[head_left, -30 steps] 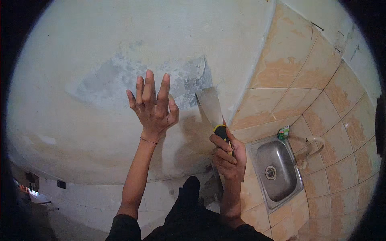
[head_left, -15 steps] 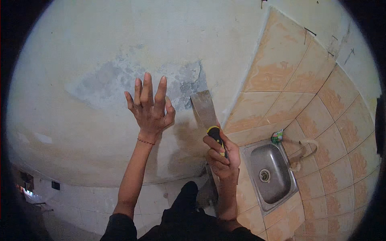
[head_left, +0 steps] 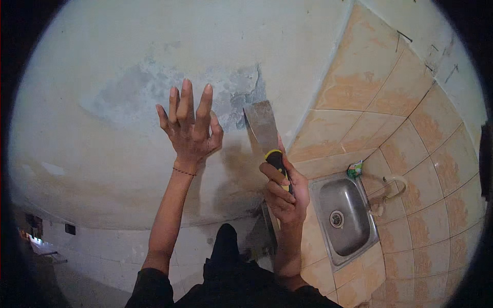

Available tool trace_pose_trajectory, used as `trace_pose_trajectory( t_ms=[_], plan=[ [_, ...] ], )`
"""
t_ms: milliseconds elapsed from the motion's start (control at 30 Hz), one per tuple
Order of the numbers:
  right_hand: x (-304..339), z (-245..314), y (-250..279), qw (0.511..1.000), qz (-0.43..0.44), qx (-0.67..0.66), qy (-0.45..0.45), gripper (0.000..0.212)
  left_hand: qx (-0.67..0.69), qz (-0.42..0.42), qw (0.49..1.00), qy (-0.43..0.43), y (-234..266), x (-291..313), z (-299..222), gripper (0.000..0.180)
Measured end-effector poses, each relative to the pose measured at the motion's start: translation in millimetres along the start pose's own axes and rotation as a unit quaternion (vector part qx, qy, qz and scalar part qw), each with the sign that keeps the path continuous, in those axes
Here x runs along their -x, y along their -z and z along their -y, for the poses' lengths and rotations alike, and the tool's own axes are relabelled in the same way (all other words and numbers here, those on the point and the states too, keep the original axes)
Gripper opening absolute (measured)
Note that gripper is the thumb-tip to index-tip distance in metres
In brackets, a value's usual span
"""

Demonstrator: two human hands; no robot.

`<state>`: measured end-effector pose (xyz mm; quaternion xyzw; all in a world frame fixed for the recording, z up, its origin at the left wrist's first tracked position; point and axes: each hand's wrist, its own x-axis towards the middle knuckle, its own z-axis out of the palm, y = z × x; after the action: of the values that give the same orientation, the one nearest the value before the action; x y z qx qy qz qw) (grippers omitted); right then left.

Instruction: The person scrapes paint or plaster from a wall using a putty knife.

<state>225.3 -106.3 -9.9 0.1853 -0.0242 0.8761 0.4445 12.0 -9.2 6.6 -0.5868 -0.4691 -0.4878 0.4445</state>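
Observation:
My right hand [head_left: 285, 187] grips a putty knife [head_left: 263, 126] by its black and yellow handle. The broad metal blade points up, its edge close to the lower right end of a bare grey patch [head_left: 133, 90] on the pale wall [head_left: 215, 31]. Whether the edge touches the wall, I cannot tell. Fingers spread, my left hand [head_left: 190, 126] rests against or just off the wall, over the patch's lower middle. It holds nothing. Cracked, rough paint borders the patch on its right.
To the right, a steel sink [head_left: 345, 220] is set in a tiled counter [head_left: 313, 251], with a pale curved tap or pipe [head_left: 400, 187] beside it. A small green and white packet [head_left: 354, 169] lies at its back corner. Orange-patterned tiles [head_left: 349, 82] cover the adjoining wall; nails [head_left: 404, 36] stick out above.
The whole view has shifted slightly, so the wall patch and both hands sit higher in it. The putty knife stays beside the same end of the patch, and my left hand keeps its spread pose.

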Motion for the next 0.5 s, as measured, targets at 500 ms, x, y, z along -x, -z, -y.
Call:
trace_pose_trajectory(
  t_ms=[500],
  plan=[
    [0,-4,-2,1.0,0.001,-0.01,0.004,0.043,0.002,-0.014,1.0,-0.009,0,-1,-1,0.056]
  ],
)
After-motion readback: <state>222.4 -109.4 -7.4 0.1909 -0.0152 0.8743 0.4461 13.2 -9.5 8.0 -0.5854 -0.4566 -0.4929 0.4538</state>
